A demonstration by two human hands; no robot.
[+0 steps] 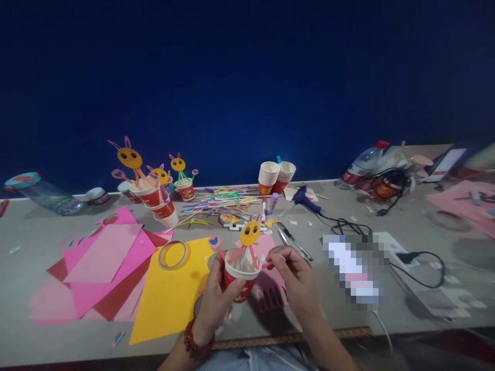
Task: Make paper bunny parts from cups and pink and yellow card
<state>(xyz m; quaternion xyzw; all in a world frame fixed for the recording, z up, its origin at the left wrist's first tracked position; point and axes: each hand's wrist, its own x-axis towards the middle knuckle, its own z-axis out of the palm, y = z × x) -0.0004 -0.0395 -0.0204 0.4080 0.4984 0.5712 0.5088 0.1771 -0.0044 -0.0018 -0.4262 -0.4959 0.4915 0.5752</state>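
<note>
My left hand [218, 296] is wrapped round a red paper cup [240, 286] with a white rim, held upright near the table's front edge. Inside the cup stands a paper figure with a yellow round face [249, 233], dark eyes and small pink ears. One pink arm of the figure reaches left and ends in a pink paw with a blue heart [214, 242]. At the cup's right side my right hand [292, 268] pinches the pink arm strip [266, 264] between thumb and fingers. The strip's far end is hidden by the fingers.
Finished cup figures [185, 188] stand at the back left, beside pink sheets [104, 252] and a yellow sheet [174, 293]. Coloured sticks [228, 198], stacked paper cups [268, 178], a blue glue gun [305, 198] and scissors [296, 241] lie ahead. Cables run right.
</note>
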